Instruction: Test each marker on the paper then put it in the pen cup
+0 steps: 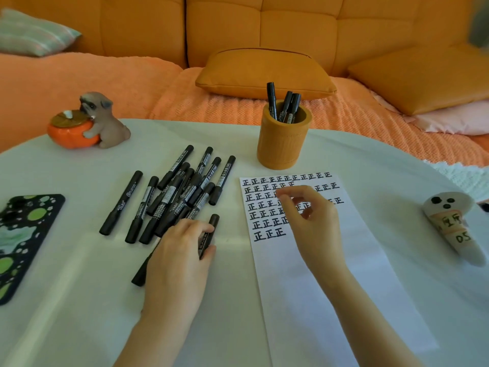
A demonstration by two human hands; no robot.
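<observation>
While three markers (284, 104) stand in the pen cup (284, 147) at the far side of the table (79, 287), most of the job is left. A loose pile of markers (182, 186) lies left of the paper (330, 287), roughly a dozen, all capped. Left hand (182, 250) grips one marker (210, 233) at the pile's near edge, fingers over the barrel and thumb below. Its cap looks on, so I judge it not yet tested. Another marker (140, 274) pokes out from under that hand. Right hand (312, 215) hovers over the paper with fingers loosely curled; it is blurred, but seems to hold nothing. Paper carries rows of the character 正 in black, the last row just three, and the lower half is bare. Marker labels show "700" beside small print I can't read. Ghost-like figure (455, 226) at right reads "DS".
</observation>
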